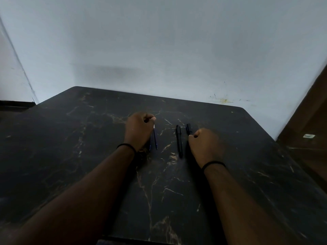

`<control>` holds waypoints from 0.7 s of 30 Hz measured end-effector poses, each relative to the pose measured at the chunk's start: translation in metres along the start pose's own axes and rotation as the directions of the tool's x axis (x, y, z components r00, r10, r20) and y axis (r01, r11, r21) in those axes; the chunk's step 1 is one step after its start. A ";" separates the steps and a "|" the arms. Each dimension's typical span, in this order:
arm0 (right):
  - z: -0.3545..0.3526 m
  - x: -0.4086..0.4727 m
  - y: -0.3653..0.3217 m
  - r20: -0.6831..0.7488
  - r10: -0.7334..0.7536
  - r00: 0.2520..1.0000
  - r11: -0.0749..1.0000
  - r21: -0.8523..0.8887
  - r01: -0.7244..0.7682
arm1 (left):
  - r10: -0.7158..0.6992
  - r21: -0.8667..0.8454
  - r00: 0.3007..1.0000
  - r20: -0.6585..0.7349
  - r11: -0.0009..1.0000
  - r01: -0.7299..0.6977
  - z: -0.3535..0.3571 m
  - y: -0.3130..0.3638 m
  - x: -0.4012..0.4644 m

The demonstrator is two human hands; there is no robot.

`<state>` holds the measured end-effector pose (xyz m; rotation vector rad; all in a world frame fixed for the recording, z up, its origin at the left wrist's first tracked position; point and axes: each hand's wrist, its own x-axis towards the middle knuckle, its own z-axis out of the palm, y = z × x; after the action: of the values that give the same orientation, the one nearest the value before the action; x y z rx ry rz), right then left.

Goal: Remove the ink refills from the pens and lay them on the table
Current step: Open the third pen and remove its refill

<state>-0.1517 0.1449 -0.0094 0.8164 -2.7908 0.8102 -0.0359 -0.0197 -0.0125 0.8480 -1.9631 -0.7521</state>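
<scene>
A: Item one, refills. We count a thin blue refill [155, 138] lying on the dark marbled desk [88, 138], just beside our left hand [138, 129], and perhaps a second at its left.

B: Item two, pens. One black pen [179, 141] lies between our hands; another [188, 129] sits by the right hand [205, 145].

A: Grip?

B: Both hands curled; what they hold, we cannot tell. We judge the pens' refills not yet out.

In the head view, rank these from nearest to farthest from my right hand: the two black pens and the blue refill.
From the right hand:
1. Right black pen, at its knuckles.
2. Left black pen, just left.
3. Blue refill, farthest, beside the left hand.
</scene>
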 end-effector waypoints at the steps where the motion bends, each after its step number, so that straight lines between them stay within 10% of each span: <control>1: 0.000 0.000 0.000 0.000 0.004 1.000 1.000 -0.002 -0.004 | 0.002 -0.006 1.000 -0.001 1.000 -0.002 0.000 0.000 0.000; 14: -0.004 -0.002 -0.006 -0.119 -0.050 0.992 0.981 0.179 0.072 | -0.022 0.005 0.999 -0.023 1.000 0.022 -0.001 -0.002 0.001; 21: 0.006 -0.011 -0.028 -0.084 -0.241 0.967 0.968 -0.098 0.232 | -0.055 0.025 0.998 -0.039 0.998 0.056 0.000 -0.004 0.004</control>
<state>-0.1276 0.1272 -0.0042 1.0414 -2.5610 0.6636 -0.0359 -0.0252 -0.0140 0.9289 -1.9263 -0.7386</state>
